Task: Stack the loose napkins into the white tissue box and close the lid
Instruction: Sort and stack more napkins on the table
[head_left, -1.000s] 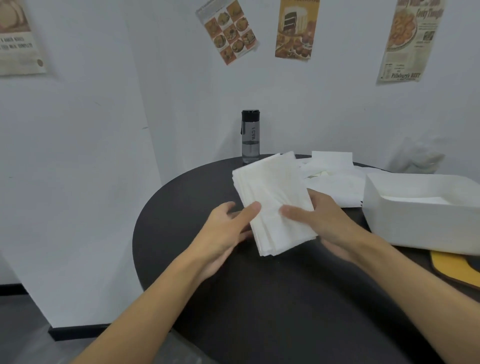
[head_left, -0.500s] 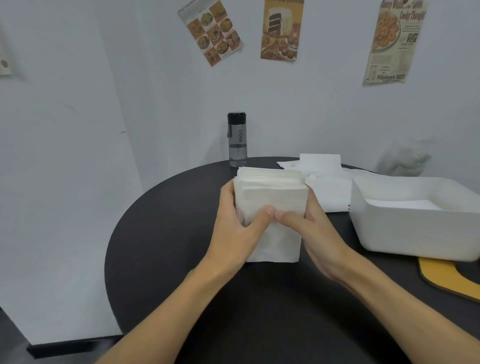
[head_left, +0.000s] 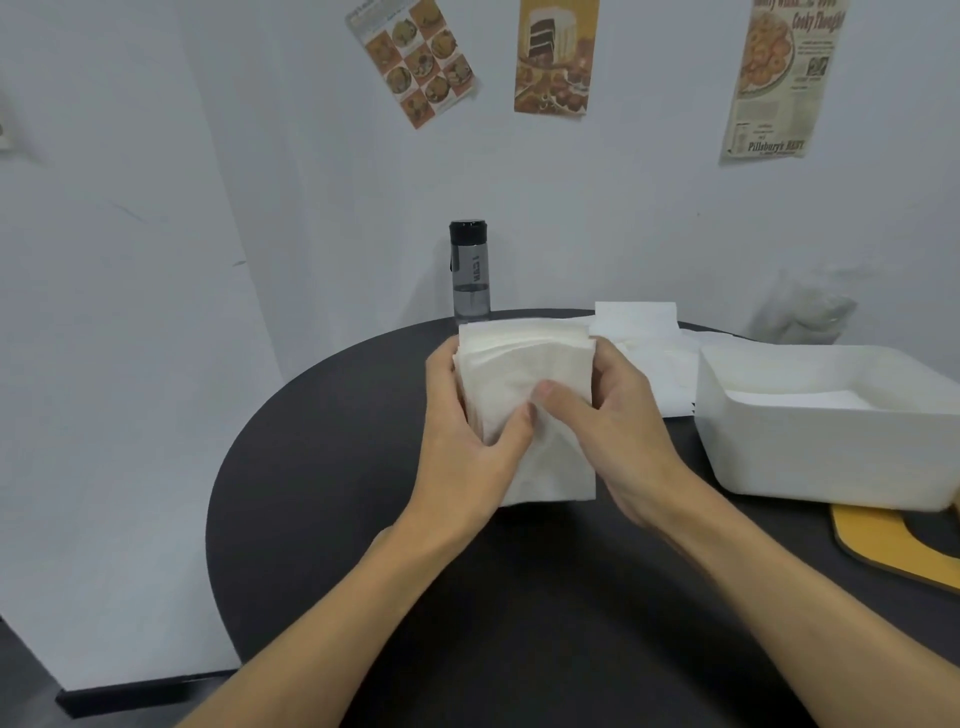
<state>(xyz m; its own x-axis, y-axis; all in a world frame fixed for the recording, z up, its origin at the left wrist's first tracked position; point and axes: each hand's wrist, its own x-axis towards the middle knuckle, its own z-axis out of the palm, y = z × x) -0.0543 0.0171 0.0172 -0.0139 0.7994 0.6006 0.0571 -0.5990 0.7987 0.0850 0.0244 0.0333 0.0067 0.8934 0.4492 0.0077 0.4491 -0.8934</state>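
Item: stack of napkins (head_left: 524, 400). I am holding it upright at the middle of the round black table (head_left: 337, 493). I cannot tell whether its lower edge is touching the tabletop.

Item: left hand (head_left: 467, 436). I am gripping the stack's left side with it, fingers wrapping behind and thumb pressing across the front.

Item: right hand (head_left: 613, 421). I am clasping the stack's right side with it, its thumb lying on the front sheet and meeting the left thumb.

Item: white tissue box (head_left: 831, 457). It is sitting open on the table to my right, apart from the stack, with white sheets lying inside.

Item: loose napkins (head_left: 644, 338). They are lying spread on the table behind my right hand, between the stack and the box.

Item: flat yellow piece (head_left: 883, 551). It is lying just in front of the box.

Item: dark-capped bottle (head_left: 470, 275). It is standing at the far edge by the wall.

Item: three posters (head_left: 553, 57). They are hanging on the wall above.
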